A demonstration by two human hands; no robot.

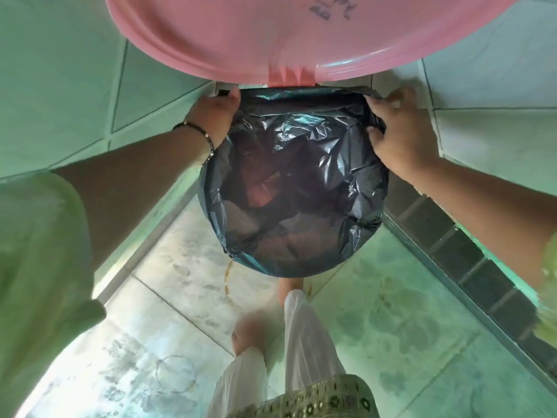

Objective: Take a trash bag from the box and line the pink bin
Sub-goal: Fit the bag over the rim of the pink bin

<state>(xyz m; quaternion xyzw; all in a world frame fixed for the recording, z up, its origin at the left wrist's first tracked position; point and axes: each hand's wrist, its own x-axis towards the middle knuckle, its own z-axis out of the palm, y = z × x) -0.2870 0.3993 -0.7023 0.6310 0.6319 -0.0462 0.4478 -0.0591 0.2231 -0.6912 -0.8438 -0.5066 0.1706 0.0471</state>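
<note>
Head view, looking down: black bag (295, 188) sits in the bin, its mouth spread over the round rim & folded down the outside all round, so the rim itself is covered. Plastic is thin, glossy, heavily crinkled, w/ pale blue-grey glints on the creases; semi-sheer, so reddish-pink shapes show through in the middle. Pink lid (271, 37) stands open behind the bin at top of frame, hinge tab just above the bag's far edge, dark scribble on its surface. Left hand (215, 114) at the far-left rim, fingers curled over the bag edge, beaded bracelet (205, 135) on the wrist. Right hand (401, 128) at the far-right rim, fingers & thumb pinching a bunched fold of bag. Bin stands on a tiled floor (407, 327) between tiled walls; person's legs in white trousers below.
</note>
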